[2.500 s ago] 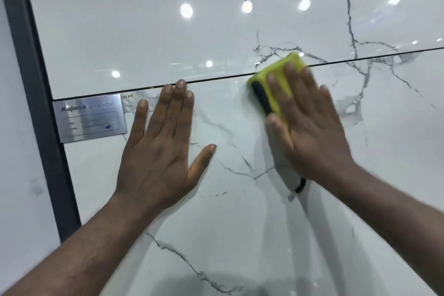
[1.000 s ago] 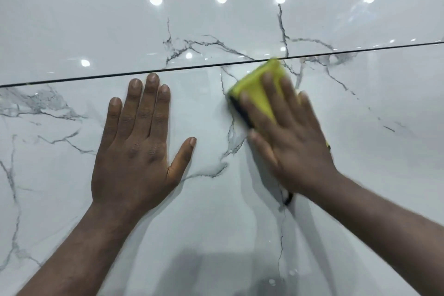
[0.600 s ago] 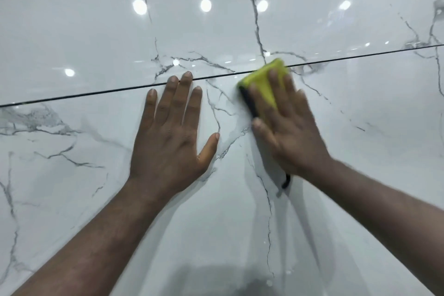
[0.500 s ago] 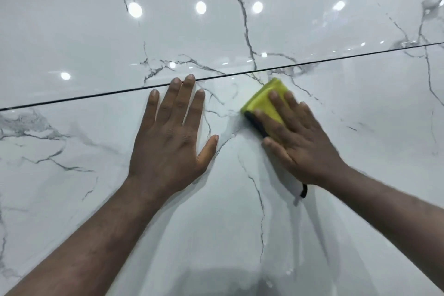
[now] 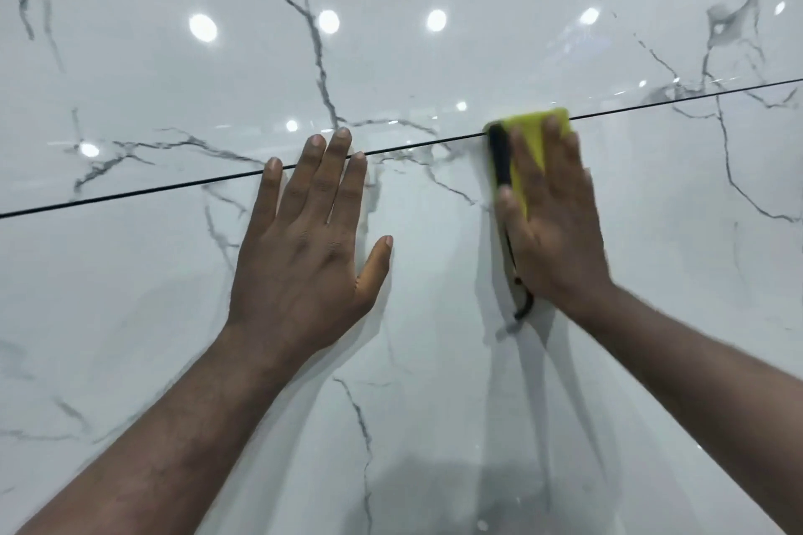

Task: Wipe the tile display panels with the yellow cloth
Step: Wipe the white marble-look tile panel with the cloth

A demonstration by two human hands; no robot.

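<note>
Two glossy white marble-look tile panels fill the view, an upper panel (image 5: 391,56) and a lower panel (image 5: 434,361), split by a thin dark joint (image 5: 130,195). My right hand (image 5: 556,230) presses the yellow cloth (image 5: 532,139) flat against the tiles with straight fingers, the cloth's top edge lying over the joint. The cloth has a black edge, and a black loop hangs out below my palm. My left hand (image 5: 308,248) rests flat on the lower panel, fingers spread, fingertips reaching the joint.
Grey veins run across both panels, and round ceiling lights are reflected in the upper one. Both forearms come in from the bottom corners. Nothing else stands in front of the tiles.
My right hand has slid the cloth up and to the right until it covers the joint. My left hand has shifted rightward along the lower panel. The metal label and dark frame have left the view.
</note>
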